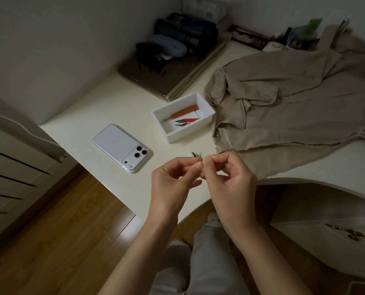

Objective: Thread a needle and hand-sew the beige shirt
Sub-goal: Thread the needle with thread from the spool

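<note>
My left hand (173, 177) pinches a thin needle (201, 156) upright between thumb and forefinger, its tip poking above the fingers. My right hand (228, 177) is pinched close beside it, fingertips almost touching the left ones; the thread in it is too fine to see. Both hands hover above the near edge of the cream table (104, 116). The beige shirt (283, 103) lies crumpled on the table to the right, behind my right hand. A small white spool (189, 154) with dark thread peeks out just behind my left fingers.
A white tray (207, 109) in the middle of the table holds an orange seam ripper (184, 110) and red thread snips (186, 122). A white phone (122, 147) lies face down at the left. Dark cases and a board sit at the back. Wooden floor lies below the table's edge.
</note>
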A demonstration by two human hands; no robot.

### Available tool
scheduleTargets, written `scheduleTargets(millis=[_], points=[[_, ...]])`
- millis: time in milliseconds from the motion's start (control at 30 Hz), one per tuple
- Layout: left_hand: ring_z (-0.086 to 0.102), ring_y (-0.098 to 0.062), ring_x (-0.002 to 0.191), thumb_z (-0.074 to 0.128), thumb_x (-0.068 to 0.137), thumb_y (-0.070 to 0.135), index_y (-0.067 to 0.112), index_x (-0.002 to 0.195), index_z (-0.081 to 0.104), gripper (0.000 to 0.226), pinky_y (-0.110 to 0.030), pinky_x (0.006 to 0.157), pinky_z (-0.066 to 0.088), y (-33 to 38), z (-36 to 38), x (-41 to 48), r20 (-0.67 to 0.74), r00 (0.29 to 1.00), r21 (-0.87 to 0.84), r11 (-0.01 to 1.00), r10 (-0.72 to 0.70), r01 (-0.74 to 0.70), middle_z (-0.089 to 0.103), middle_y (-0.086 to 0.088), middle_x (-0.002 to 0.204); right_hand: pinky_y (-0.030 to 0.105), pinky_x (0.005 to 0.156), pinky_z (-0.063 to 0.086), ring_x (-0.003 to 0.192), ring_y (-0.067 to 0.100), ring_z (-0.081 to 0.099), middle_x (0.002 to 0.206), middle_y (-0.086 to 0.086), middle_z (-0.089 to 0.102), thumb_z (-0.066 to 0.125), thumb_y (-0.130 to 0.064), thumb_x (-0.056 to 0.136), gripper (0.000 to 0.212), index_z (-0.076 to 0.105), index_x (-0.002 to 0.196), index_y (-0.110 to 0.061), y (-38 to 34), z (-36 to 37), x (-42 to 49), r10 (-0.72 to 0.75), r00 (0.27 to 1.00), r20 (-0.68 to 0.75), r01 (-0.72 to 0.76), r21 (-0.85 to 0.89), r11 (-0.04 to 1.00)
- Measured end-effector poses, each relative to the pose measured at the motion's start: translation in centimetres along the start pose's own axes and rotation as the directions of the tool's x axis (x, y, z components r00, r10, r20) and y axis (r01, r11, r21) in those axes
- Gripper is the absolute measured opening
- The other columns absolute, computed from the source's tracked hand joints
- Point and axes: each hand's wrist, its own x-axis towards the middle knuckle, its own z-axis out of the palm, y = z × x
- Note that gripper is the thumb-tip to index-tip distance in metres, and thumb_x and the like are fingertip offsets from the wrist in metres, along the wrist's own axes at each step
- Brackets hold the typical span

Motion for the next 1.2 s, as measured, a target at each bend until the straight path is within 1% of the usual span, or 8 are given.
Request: scheduleTargets(millis=[67, 200, 300, 367, 600, 900, 1033, 1200], points=[[0.069, -0.022, 0.077, 0.067, 0.079, 0.017, 0.014, 0.083, 0.071, 0.007, -0.022, 0.067, 0.056, -0.14, 0.01, 0.04, -0.021, 1.0, 0.01, 1.0, 0.004, -0.004, 0.072, -0.007, 0.074, 0.004, 0.058, 0.047, 0.075, -0.003, 0.066, 0.076, -0.012, 0.062, 0.063, -0.008, 0.087, 0.012, 0.056, 0.086, -0.017, -0.05, 0.14, 0.04, 0.003, 1.0, -0.008, -0.003, 0.007, 1.0], [0.069, -0.024, 0.082, 0.068, 0.069, 0.03, 0.018, 0.08, 0.072, 0.016, -0.029, 0.077, 0.056, -0.17, -0.12, 0.08, -0.036, 0.999, 0.043, 0.999, 0.035, -0.033, 0.073, -0.005, 0.074, 0.005, 0.059, 0.049, 0.076, 0.001, 0.067, 0.075, -0.009, 0.063, 0.064, -0.008, 0.087, 0.01, 0.057, 0.086, -0.016, -0.08, 0.14, 0.04, 0.004, 1.0, -0.004, -0.004, 0.007, 1.0], [0.068, -0.011, 0.072, 0.069, 0.077, 0.016, 0.017, 0.078, 0.072, 0.003, -0.019, 0.069, 0.053, -0.02, -0.17, 0.12, -0.019, 0.999, 0.045, 0.998, 0.044, -0.043, 0.071, 0.001, 0.067, 0.007, 0.059, 0.05, 0.075, 0.0, 0.067, 0.076, -0.011, 0.063, 0.064, -0.008, 0.087, 0.01, 0.058, 0.086, -0.016, -0.05, 0.22, 0.05, 0.007, 1.0, -0.002, -0.007, 0.005, 1.0], [0.066, -0.004, 0.064, 0.068, 0.078, 0.01, 0.015, 0.078, 0.071, 0.005, -0.012, 0.062, 0.05, 0.15, -0.21, 0.04, -0.003, 0.999, 0.031, 0.998, 0.054, -0.054, 0.07, 0.004, 0.063, 0.008, 0.058, 0.05, 0.074, 0.0, 0.067, 0.077, -0.011, 0.063, 0.065, -0.008, 0.086, 0.01, 0.058, 0.086, -0.015, -0.03, 0.28, 0.08, 0.003, 1.0, -0.004, -0.003, 0.008, 1.0], [0.066, -0.003, 0.062, 0.068, 0.078, 0.007, 0.012, 0.078, 0.071, 0.006, -0.011, 0.06, 0.049, 0.43, -0.38, -0.08, 0.009, 0.998, 0.004, 0.998, 0.066, -0.066, 0.07, 0.005, 0.063, 0.008, 0.058, 0.05, 0.075, 0.001, 0.067, 0.077, -0.01, 0.064, 0.066, -0.008, 0.086, 0.01, 0.058, 0.086, -0.015, 0.01, 0.37, 0.04, -0.008, 1.0, -0.005, 0.008, -0.015, 1.0], [0.067, -0.005, 0.066, 0.067, 0.068, 0.02, 0.016, 0.077, 0.072, 0.011, -0.012, 0.061, 0.05, 0.56, -0.49, -0.21, -0.005, 0.998, 0.016, 0.998, 0.068, -0.068, 0.071, 0.006, 0.067, 0.007, 0.06, 0.051, 0.079, 0.003, 0.067, 0.077, -0.005, 0.065, 0.065, -0.009, 0.087, 0.009, 0.059, 0.087, -0.015, 0.07, 0.46, -0.07, -0.021, 1.0, -0.004, 0.021, -0.026, 0.999], [0.067, -0.005, 0.065, 0.068, 0.073, 0.013, 0.016, 0.076, 0.071, 0.006, -0.012, 0.06, 0.05, 0.58, -0.48, -0.25, -0.005, 0.998, 0.021, 0.997, 0.068, -0.068, 0.07, 0.007, 0.066, 0.007, 0.06, 0.05, 0.079, 0.001, 0.067, 0.077, -0.008, 0.064, 0.065, -0.009, 0.087, 0.009, 0.058, 0.087, -0.015, 0.12, 0.45, -0.11, -0.017, 1.0, -0.001, 0.017, -0.023, 1.0], [0.066, -0.003, 0.062, 0.068, 0.077, 0.006, 0.015, 0.076, 0.071, 0.009, -0.011, 0.06, 0.049, 0.57, -0.33, -0.26, -0.007, 0.998, 0.027, 0.997, 0.066, -0.066, 0.07, 0.007, 0.063, 0.007, 0.059, 0.049, 0.077, 0.002, 0.067, 0.077, -0.011, 0.063, 0.065, -0.007, 0.086, 0.012, 0.058, 0.087, -0.017, 0.1, 0.36, -0.18, -0.016, 1.0, -0.01, 0.016, -0.002, 1.0]])
